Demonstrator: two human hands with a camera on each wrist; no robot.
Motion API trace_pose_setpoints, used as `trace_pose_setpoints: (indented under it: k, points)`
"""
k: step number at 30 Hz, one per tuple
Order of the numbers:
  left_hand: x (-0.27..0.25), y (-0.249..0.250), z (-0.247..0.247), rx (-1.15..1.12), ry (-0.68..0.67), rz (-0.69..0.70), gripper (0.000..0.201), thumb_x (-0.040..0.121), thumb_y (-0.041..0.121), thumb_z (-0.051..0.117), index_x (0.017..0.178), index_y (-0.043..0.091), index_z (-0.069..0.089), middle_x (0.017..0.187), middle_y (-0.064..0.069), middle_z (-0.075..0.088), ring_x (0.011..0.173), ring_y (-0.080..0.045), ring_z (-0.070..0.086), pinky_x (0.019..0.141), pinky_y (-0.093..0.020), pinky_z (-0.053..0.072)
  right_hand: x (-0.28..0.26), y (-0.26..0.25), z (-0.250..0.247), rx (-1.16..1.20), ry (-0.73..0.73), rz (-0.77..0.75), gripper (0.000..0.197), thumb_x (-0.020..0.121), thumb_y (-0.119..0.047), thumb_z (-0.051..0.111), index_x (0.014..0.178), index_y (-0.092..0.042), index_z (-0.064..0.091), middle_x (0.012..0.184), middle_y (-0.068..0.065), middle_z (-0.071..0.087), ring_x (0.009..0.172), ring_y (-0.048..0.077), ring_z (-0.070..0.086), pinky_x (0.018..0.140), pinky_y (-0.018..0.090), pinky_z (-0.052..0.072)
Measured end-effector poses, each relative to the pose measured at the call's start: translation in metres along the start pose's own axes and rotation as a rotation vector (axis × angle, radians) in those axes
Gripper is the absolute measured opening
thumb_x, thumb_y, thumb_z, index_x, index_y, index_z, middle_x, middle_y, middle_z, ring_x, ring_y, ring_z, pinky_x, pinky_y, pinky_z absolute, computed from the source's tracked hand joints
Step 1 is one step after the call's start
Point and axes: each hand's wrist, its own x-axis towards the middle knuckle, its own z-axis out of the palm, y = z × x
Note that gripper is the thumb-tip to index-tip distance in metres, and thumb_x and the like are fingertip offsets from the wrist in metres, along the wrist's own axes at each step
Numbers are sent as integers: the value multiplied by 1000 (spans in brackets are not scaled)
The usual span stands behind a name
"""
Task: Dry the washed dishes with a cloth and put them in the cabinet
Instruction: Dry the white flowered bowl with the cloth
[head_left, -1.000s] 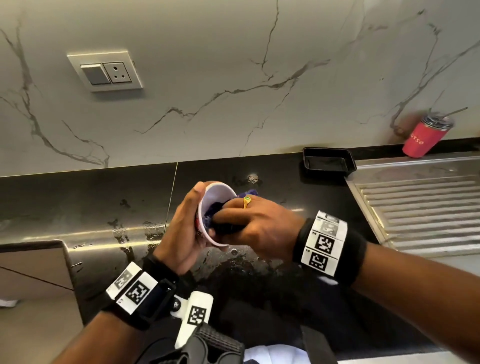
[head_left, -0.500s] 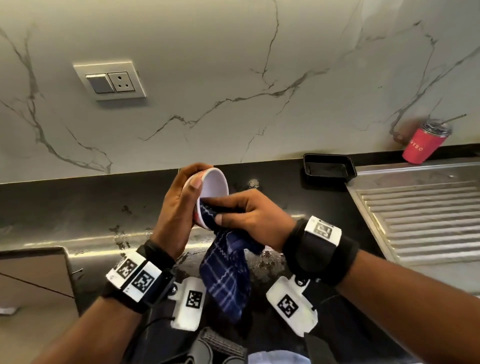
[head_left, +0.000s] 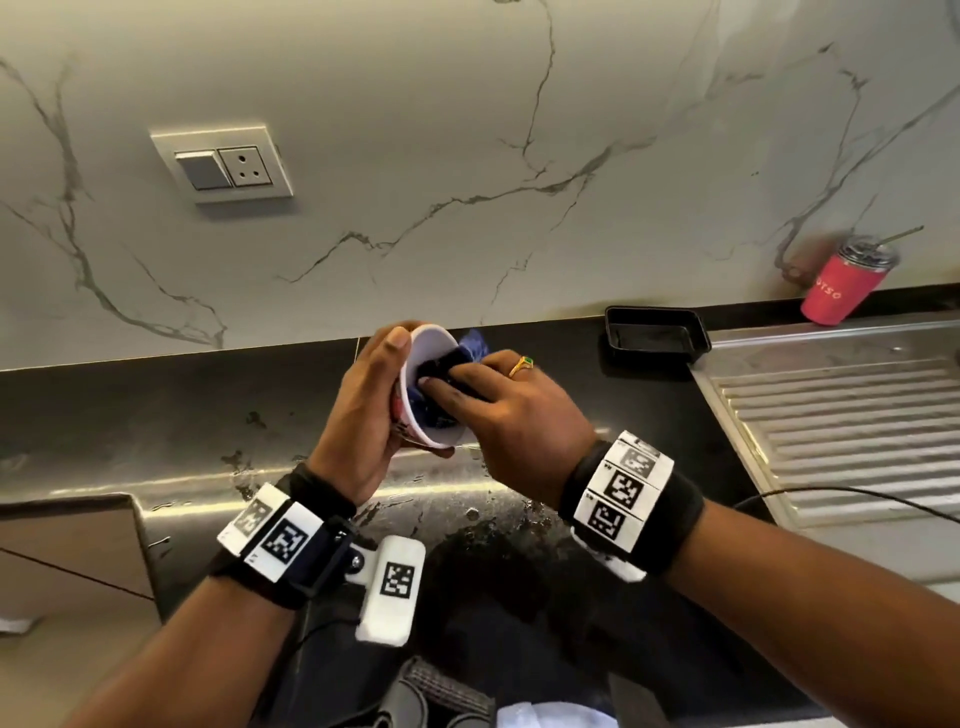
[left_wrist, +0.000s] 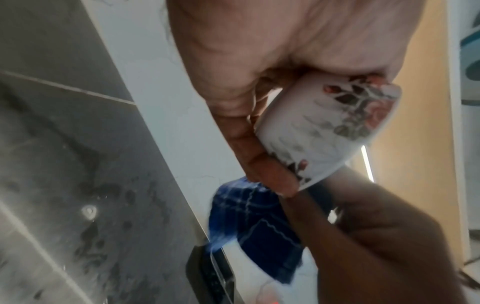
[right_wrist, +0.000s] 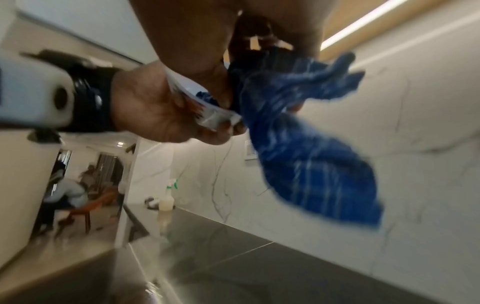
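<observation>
The left hand grips a flowered cup above the desk while the right hand, at its three o'clock, pinches the blue cloth inside: drying underway, cabinet unseen, storing remains.

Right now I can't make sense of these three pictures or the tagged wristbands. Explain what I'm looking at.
No machine here: a person wears cameras on the head and both wrists. The head view looks down at a black countertop below a marble wall. The left hand grips a white floral cup, seen closest in the left wrist view. The right hand presses a blue checked cloth into the cup; its loose end shows in the right wrist view. On the counter sit a black tray, a red tumbler and a steel draining board.
</observation>
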Motion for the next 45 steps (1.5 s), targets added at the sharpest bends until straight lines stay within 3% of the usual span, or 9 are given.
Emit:
trace_pose_setpoints:
  k: [7, 10, 14, 17, 20, 27, 33, 39, 45]
  points:
    - [2, -22, 1, 346, -10, 324, 51, 91, 56, 59, 126, 20, 56, 115, 6, 62, 99, -9, 63, 76, -25, 55, 0, -17, -13, 1104, -189, 695, 33, 92, -3, 60, 124, -7, 66, 116, 15, 70, 103, 26, 67, 98, 50, 51]
    - [3, -23, -8, 444, -184, 241, 84, 78, 72, 67, 140, 23, 39, 120, 0, 56, 93, -15, 65, 70, -29, 59, -5, -16, -24, 1609, -105, 978, 32, 94, 2, 57, 125, 1, 60, 120, 27, 66, 102, 37, 65, 100, 52, 51]
    - [-1, -27, -13, 552, -312, 220, 90, 75, 70, 72, 142, 24, 33, 126, -7, 52, 99, -29, 65, 79, -44, 62, -11, -17, -25, 1813, 75, 1182, 41, 86, -15, 66, 122, 4, 61, 119, 28, 66, 113, 44, 63, 101, 57, 49]
    - [-2, -26, -9, 406, -316, 187, 88, 77, 64, 75, 142, 21, 33, 126, -13, 51, 100, -35, 64, 76, -49, 62, -15, -25, -24, 1771, 140, 1082, 37, 83, -5, 68, 119, 0, 64, 117, 23, 69, 104, 36, 67, 88, 46, 58]
    - [0, -17, -3, 366, -255, 187, 91, 76, 71, 70, 140, 17, 36, 120, -5, 54, 95, -19, 63, 68, -37, 61, -22, -23, -26, 1472, 51, 830, 27, 85, 9, 67, 106, -7, 72, 108, 10, 73, 98, 23, 69, 85, 37, 58]
    - [0, -22, 9, 245, -122, 11, 60, 85, 60, 54, 125, 16, 57, 114, -19, 62, 89, -21, 64, 66, -40, 55, -19, 7, -19, -36, -154, -159, 21, 88, -7, 65, 107, -14, 72, 104, 9, 69, 93, 30, 62, 82, 41, 50]
    - [18, -17, 21, 216, -60, 29, 55, 81, 62, 56, 117, 20, 58, 103, -7, 62, 87, -22, 64, 64, -42, 58, -20, 7, -14, 99, -46, 68, 33, 74, 3, 64, 105, -8, 64, 92, 12, 68, 78, 33, 59, 69, 35, 48]
    - [30, -34, 36, 268, -43, 109, 58, 85, 59, 52, 124, 15, 50, 106, -6, 59, 83, -13, 65, 61, -25, 54, -26, 34, -31, 1311, -173, 803, 30, 86, 11, 62, 110, -8, 63, 103, 12, 71, 90, 23, 68, 83, 40, 58]
    - [45, -42, 46, 337, -55, 79, 61, 83, 64, 51, 124, 19, 50, 113, -9, 59, 84, -11, 65, 62, -24, 55, -59, 60, -34, 1835, 43, 997, 45, 84, 0, 62, 128, -1, 56, 116, 21, 66, 99, 32, 66, 87, 44, 57]
